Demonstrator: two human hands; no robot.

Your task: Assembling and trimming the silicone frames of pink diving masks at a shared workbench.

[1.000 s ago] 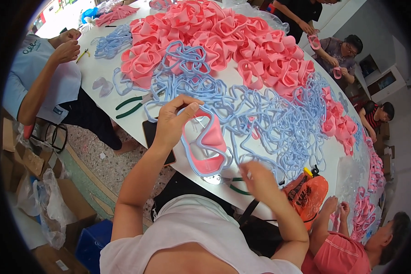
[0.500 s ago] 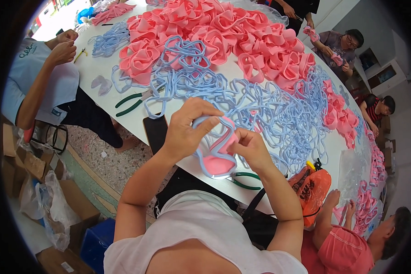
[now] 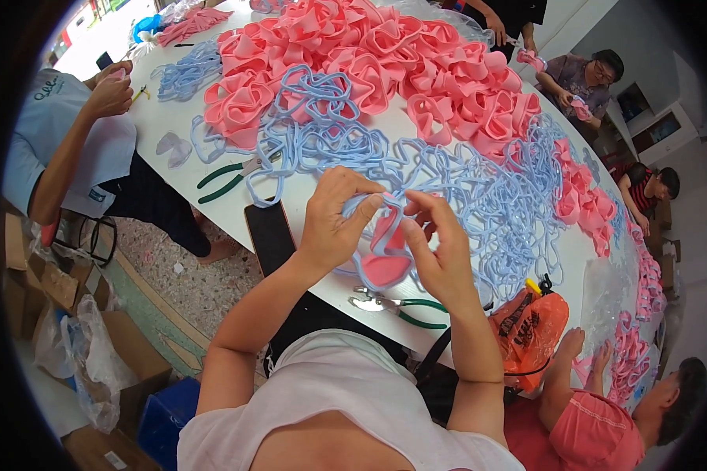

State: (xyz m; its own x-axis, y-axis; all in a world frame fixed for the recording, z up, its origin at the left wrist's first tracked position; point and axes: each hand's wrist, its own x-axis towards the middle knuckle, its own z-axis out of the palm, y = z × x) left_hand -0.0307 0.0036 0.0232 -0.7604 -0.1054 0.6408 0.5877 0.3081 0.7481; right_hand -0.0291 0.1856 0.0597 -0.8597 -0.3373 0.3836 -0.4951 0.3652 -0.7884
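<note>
Workshop — shared white table point(image 3: 212, 169), heaped pink loops point(image 3: 385, 63), pliers point(image 3: 397, 304), cartons point(image 3: 126, 369)

Bare white surface point(image 3: 212, 177) lies left of the green-handled pliers point(image 3: 397, 304); beyond them tangled blue loops point(image 3: 479, 196) and heaped pink pieces point(image 3: 369, 63) crowd it; a dark phone point(image 3: 269, 235) lies left

Orange printed plastic bag point(image 3: 530, 334) at the table's point(image 3: 306, 192) near edge — brown cardboard boxes point(image 3: 43, 271) on the floor, left.

White table point(image 3: 169, 110) carries all items. Pink foam heap point(image 3: 385, 71) at 12 o'clock, blue loops point(image 3: 479, 196) centre to 3 o'clock. Green-handled pliers point(image 3: 397, 304) at 6 o'clock, second pliers point(image 3: 226, 179) at 9 o'clock.
</note>
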